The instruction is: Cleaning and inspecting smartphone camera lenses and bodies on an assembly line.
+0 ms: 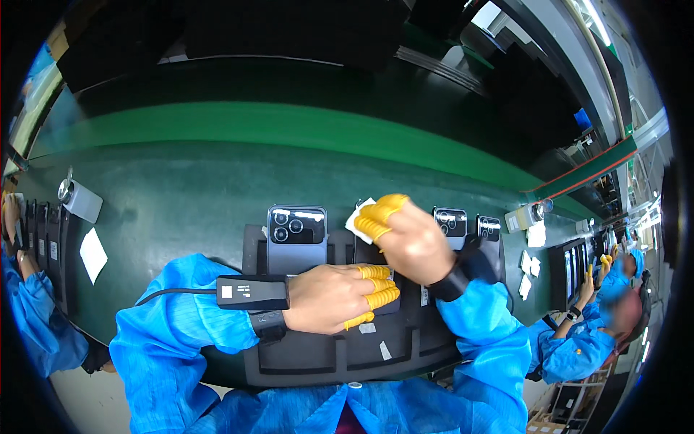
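My left hand (332, 296) lies across the lower part of a dark smartphone (367, 253) in a black tray (296, 359). Its fingers, in yellow finger cots, reach the phone's right edge and hold it down; the thumb is hidden. My right hand (412, 239), also in yellow cots, pinches a folded white wipe (359, 219) at the phone's top end, covering most of its camera area. To the left a blue-grey smartphone (296, 246) lies back up in the tray, three lenses showing. Beyond my right hand are another smartphone (452, 226) and a further one (489, 230).
A dispenser bottle (83, 201) and a white sheet (93, 255) are on the green table at left. At right stand another bottle (522, 218) and several crumpled wipes (525, 286). Co-workers in blue sit on both sides, one (578, 347) beside a dark tray (566, 271).
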`<control>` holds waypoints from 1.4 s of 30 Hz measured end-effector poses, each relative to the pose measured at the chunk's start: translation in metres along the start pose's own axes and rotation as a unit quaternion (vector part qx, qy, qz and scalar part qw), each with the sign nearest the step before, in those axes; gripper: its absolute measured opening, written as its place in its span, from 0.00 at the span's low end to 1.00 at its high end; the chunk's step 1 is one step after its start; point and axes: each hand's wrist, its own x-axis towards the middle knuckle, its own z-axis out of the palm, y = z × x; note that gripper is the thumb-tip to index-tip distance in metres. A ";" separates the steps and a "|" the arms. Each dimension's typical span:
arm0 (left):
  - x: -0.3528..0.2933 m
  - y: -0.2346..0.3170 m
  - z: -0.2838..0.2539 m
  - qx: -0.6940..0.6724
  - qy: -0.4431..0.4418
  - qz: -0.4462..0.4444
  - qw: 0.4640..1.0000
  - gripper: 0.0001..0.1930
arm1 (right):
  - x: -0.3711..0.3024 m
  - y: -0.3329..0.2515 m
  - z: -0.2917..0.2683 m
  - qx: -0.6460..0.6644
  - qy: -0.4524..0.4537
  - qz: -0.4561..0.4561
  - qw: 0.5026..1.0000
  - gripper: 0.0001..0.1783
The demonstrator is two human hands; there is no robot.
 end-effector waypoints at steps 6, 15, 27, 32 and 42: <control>-0.002 0.003 -0.004 -0.011 -0.045 -0.033 0.998 0.26 | 0.012 0.033 -0.015 -0.150 -0.002 0.086 0.985 0.08; -0.002 0.003 -0.005 -0.006 -0.007 -0.010 1.000 0.25 | -0.003 0.001 -0.011 -0.106 -0.058 0.079 0.989 0.05; -0.001 0.003 -0.004 -0.007 -0.029 -0.027 0.999 0.25 | -0.009 0.003 -0.028 -0.062 -0.009 0.107 0.992 0.13; -0.001 0.002 -0.004 -0.008 -0.027 -0.021 0.999 0.25 | -0.006 0.001 -0.010 -0.092 0.004 0.066 0.994 0.08; 0.000 0.002 -0.007 -0.004 -0.039 -0.023 0.999 0.24 | 0.010 0.004 -0.019 -0.074 -0.007 0.083 0.994 0.10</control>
